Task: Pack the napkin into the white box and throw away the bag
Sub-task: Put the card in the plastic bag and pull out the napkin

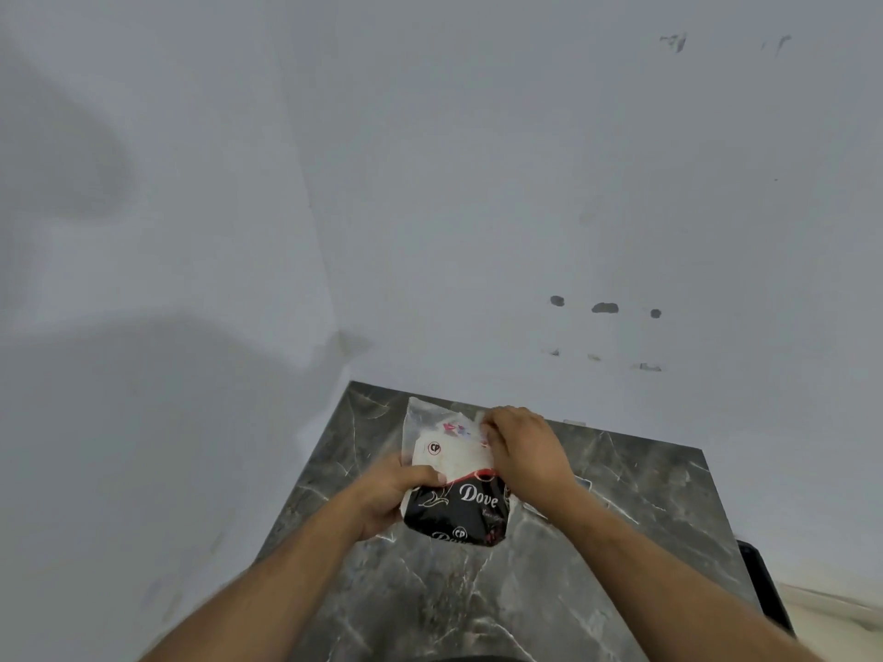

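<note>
Dark marble desk [478, 604], seen from the head camera, carrying the napkin pack in its bag [456, 480] near the far edge. No white box in view. Left hand [396, 494] closed around the pack's left side, thumb pressed on the front. Right hand [521, 446] curled shut on the clear upper end of the bag, fingers hidden beneath. Likely step: opening the bag. Best done by steadying the pack low and peeling the film apart gently, without tearing the napkins.
</note>
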